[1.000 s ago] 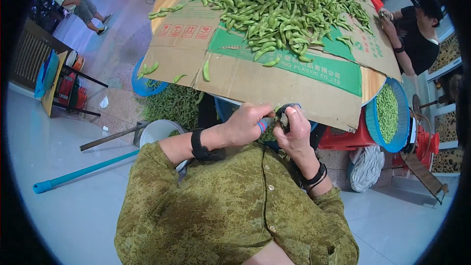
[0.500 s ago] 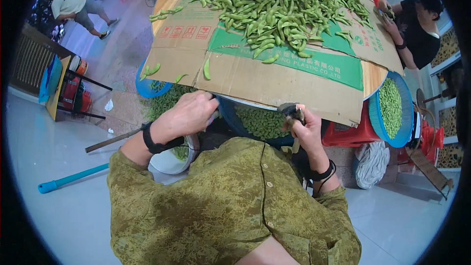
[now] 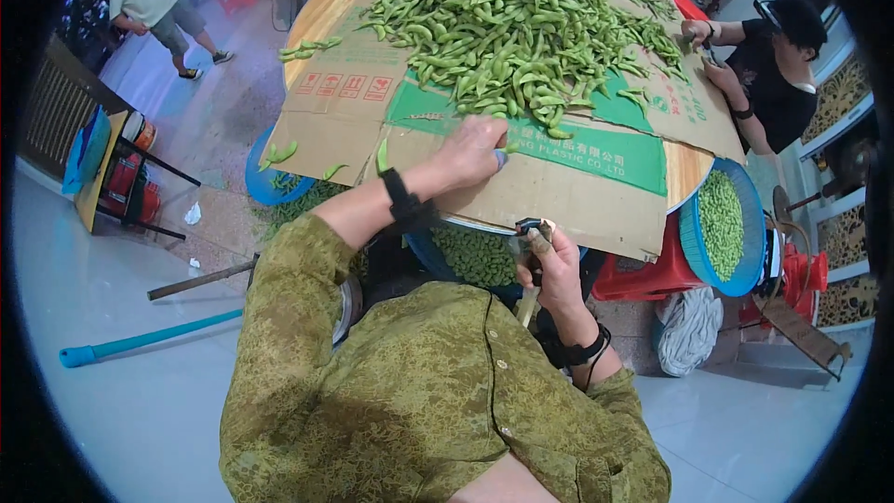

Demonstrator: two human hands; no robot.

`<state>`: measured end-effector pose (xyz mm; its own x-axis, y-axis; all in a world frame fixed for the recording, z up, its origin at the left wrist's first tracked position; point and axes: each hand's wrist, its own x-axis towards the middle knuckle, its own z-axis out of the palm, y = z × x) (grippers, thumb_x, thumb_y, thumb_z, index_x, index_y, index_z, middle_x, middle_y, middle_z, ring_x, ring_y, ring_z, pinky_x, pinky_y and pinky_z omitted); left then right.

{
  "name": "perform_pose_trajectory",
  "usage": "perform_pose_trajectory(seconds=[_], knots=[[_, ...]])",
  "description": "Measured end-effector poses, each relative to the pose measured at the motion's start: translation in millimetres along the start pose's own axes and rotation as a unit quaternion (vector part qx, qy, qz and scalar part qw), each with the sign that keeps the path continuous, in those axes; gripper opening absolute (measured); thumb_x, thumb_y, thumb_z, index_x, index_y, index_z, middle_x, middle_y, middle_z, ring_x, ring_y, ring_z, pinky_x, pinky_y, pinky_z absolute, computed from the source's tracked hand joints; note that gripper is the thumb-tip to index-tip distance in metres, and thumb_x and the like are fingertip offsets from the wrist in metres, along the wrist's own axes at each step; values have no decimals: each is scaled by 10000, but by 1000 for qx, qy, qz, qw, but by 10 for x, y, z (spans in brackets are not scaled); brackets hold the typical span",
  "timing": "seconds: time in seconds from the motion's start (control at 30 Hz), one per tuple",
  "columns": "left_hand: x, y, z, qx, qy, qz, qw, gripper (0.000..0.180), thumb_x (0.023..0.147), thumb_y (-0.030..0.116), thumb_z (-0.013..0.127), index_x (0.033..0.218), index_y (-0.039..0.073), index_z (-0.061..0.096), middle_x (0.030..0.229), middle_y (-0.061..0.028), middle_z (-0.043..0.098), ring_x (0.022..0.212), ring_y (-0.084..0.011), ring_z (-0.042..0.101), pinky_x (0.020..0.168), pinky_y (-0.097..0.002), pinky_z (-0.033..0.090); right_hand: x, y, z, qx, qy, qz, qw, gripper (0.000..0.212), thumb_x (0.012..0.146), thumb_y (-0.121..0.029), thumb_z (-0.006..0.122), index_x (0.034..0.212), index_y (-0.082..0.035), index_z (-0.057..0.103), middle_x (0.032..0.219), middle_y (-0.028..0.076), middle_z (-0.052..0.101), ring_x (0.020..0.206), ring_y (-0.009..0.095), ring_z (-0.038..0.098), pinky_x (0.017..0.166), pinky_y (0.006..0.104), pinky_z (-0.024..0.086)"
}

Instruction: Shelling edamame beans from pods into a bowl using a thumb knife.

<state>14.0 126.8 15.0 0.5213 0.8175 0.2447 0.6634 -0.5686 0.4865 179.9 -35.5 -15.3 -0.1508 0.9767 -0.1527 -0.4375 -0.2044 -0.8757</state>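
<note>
Many green soybean pods (image 3: pixel 512 33) lie heaped on cardboard (image 3: pixel 577 200) that presumably shields the table (image 3: pixel 691 160). Your left hand (image 3: pixel 471 153) curls at their near edge, its grip hidden, while your right hand (image 3: pixel 557 270) clasps a dark-tipped tool (image 3: pixel 529 224) near the blue basin (image 3: pixel 424 250), seemingly tucked below for easy reach.

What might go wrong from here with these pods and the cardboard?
Loose pods near the cardboard's edge might roll off. The cardboard overhangs the table, so a tug from the left hand could shift it and the pile. The dark thing in the right hand may slip into the nearby basin of beans.
</note>
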Motion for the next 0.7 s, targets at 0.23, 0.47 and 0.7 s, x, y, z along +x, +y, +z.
perform_pose_trajectory(seconds=[0.23,0.47,0.7], knots=[[-572,398,-74,-542,-119,-137,821,115,803,-12,624,917,-2,628,762,12,592,703,-53,536,609,-213,446,57,63,19,49,27,-28,998,272,984,-265,454,1145,-52,504,753,37,528,475,103,452,382,217,337],[-708,478,-13,-480,-104,-138,860,133,829,40,630,958,13,650,775,14,625,619,-26,510,514,-181,393,14,-58,105,89,-21,-27,995,396,982,-229,452,1335,-51,419,793,16,510,498,87,414,408,217,342],[-773,439,68,-472,-80,-91,873,134,834,11,610,961,2,649,830,-5,640,716,-49,550,626,-212,458,-16,-51,79,101,-50,-19,993,426,991,-195,427,1382,-35,372,793,29,519,511,82,422,431,217,356]])
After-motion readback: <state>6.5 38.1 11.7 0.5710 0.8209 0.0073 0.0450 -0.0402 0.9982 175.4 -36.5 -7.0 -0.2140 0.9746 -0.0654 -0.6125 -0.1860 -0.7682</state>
